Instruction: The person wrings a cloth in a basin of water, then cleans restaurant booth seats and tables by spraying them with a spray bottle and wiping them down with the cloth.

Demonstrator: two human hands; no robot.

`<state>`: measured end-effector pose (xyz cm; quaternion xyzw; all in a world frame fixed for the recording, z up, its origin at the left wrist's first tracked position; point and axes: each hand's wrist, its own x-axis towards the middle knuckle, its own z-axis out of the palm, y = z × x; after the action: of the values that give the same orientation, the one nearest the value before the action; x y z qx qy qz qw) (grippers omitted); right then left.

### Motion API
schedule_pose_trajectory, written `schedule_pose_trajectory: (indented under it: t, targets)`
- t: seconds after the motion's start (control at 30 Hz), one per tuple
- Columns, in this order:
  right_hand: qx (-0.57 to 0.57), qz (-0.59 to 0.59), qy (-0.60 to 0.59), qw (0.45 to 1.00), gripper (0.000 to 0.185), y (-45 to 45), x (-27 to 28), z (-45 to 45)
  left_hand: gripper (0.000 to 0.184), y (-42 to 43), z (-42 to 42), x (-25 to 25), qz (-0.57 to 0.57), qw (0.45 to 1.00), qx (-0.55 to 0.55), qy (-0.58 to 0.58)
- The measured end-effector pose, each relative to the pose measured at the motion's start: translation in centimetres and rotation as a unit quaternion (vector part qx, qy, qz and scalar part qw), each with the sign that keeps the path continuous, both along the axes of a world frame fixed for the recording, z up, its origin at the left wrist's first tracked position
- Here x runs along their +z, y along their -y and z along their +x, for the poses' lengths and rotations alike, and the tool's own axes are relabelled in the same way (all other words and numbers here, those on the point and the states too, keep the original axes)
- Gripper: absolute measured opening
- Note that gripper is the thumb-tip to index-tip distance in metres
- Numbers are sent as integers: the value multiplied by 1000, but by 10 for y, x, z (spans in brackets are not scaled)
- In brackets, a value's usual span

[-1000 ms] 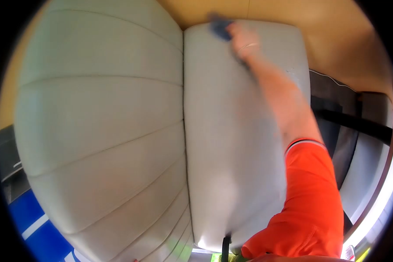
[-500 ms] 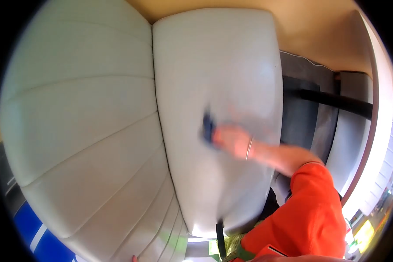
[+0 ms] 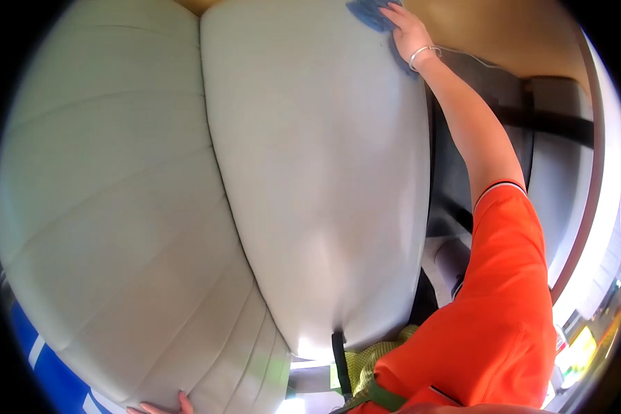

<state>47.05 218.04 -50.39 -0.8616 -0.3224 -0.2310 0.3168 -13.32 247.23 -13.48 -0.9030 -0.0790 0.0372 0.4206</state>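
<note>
My right hand is at the far right corner of a light grey padded bench seat. It holds a dark blue cloth against the upholstery, with the cloth bunched under the fingers and palm. Low in the view, my left hand rests on the ribbed grey backrest. Its fingers are spread and hold nothing; the lower part of this hand is cut off by the frame edge.
A tan wall borders the seat's far end. To the right are a white table edge with brown trim and a dark support bar beneath it. A black strap hangs near my body.
My right hand has slid the cloth from the middle of the seat to its far right corner. More of my left hand shows on the backrest, and the view has shifted slightly.
</note>
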Motion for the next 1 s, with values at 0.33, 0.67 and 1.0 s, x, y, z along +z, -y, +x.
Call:
schedule_pose_trajectory:
  t: [0.33,0.67,1.0]
  targets:
    - [304,-283,-257,873,32,125,45,-430,79,-6,-25,-4,-62,996,32,53]
    - [97,-186,-133,969,33,76,11,-277,78,-8,-3,-9,-70,994,57,58]
    - [-326,22,-426,844,41,78,-19,-197,81,-15,2,-16,-17,1000,14,22]
